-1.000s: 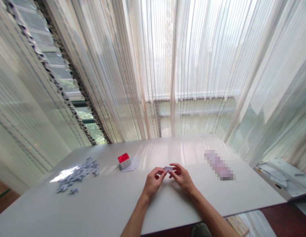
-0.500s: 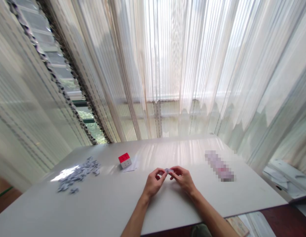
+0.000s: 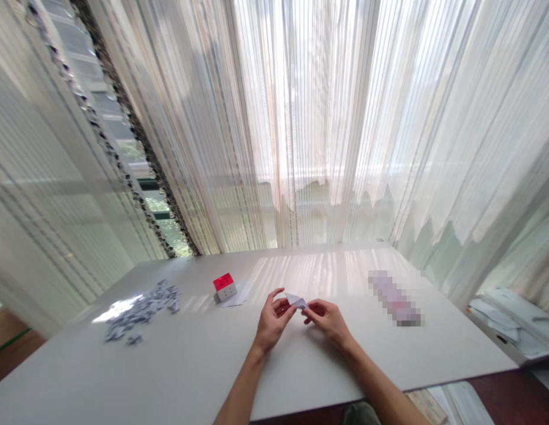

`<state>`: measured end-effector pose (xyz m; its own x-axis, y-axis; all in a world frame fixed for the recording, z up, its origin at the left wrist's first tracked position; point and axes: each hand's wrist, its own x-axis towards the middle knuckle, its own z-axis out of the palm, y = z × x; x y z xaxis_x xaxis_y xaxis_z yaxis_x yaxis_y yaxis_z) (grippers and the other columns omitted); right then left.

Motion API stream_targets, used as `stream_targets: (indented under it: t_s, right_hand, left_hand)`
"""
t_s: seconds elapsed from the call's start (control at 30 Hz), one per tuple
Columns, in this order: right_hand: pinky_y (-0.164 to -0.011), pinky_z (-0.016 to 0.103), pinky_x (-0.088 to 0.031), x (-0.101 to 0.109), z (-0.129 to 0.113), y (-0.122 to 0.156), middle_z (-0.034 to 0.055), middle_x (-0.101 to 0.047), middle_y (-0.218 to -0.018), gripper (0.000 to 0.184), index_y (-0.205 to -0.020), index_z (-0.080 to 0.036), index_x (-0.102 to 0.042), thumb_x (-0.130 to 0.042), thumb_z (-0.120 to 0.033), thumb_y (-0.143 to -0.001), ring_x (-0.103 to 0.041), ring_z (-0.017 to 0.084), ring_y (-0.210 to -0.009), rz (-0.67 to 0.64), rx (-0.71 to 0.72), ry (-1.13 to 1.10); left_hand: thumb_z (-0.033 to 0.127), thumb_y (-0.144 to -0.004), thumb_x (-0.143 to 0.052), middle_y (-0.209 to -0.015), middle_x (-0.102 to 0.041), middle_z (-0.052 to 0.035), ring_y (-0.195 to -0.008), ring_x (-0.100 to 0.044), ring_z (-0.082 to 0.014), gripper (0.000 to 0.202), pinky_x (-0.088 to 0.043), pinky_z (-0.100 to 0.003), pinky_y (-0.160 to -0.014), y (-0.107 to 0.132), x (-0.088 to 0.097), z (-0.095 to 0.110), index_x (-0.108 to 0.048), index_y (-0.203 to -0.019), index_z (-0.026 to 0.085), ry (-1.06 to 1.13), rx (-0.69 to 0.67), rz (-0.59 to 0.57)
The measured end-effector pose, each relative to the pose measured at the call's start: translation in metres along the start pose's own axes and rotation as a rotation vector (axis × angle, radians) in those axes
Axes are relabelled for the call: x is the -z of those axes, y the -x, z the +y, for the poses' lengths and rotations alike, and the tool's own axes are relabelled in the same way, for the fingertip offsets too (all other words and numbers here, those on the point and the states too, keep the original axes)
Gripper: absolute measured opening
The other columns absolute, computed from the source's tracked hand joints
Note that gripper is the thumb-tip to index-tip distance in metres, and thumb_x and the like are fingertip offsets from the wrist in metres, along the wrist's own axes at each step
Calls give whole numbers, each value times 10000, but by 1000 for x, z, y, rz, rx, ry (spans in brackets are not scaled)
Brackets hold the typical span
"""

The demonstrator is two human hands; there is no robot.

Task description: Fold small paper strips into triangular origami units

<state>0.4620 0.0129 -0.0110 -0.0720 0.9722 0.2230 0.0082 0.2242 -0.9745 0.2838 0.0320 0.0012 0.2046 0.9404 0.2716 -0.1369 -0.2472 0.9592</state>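
Note:
A small folded piece of white paper (image 3: 296, 300) is held between my two hands, above the front middle of the white table (image 3: 195, 366). My left hand (image 3: 273, 319) pinches its near left side with thumb and fingers, the index finger lifted away. The fingertips of my right hand (image 3: 326, 320) are closed on its right corner. One pointed flap of the paper stands up between the hands. Ahead and to the left, a cube with a red top and white sides (image 3: 225, 287) rests on the edge of some flat white paper sheets (image 3: 238, 295).
At the table's left lies a heap of small grey-white folded pieces (image 3: 144, 310). A blurred-out pinkish long object (image 3: 395, 300) lies on the right. Sheer curtains (image 3: 296, 136) hang behind the far edge. Beyond the right edge sits a white box with papers (image 3: 505, 324).
The folded paper has turned and opened so more of it shows above my fingers. My left index finger has lifted. The view has shifted slightly.

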Motion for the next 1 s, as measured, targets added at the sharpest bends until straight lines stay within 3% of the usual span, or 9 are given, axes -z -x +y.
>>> stream_targets:
  t_s: [0.27, 0.53, 0.83, 1.0]
  right_hand:
    - [-637, 306, -556, 0, -5, 1, 87, -734, -813, 478, -893, -150, -718, -657, -595, -730, -697, 203, -670, -63, -34, 20]
    - [-633, 294, -544, -3, -5, 4, 85, -730, -757, 485, -863, -140, -727, -583, -598, -799, -689, 196, -666, -62, -21, 49]
    - [-620, 298, -542, -3, -5, 6, 94, -727, -763, 515, -863, -134, -720, -538, -615, -823, -679, 189, -650, -115, -27, 61]
    - [-621, 300, -540, -3, -7, 7, 95, -729, -763, 497, -858, -136, -714, -524, -595, -843, -679, 188, -638, -126, -30, 68]
  left_hand:
    - [409, -760, -699, -943, -740, -118, -877, -706, -240, 712, -537, -379, -820, 3, -3, 9, -372, -1333, 142, -21, 103, -23]
    - [418, -793, -661, -842, -743, -81, -799, -710, -222, 617, -540, -351, -764, 4, -2, 4, -396, -1283, 151, -72, 84, -78]
    - [424, -764, -691, -893, -739, -105, -789, -695, -217, 366, -540, -325, -741, 0, 0, 1, -593, -972, 140, -63, 97, -86]
    - [403, -763, -699, -910, -738, -106, -787, -690, -212, 328, -538, -316, -737, -1, 1, 4, -641, -942, 134, -36, 112, -105]
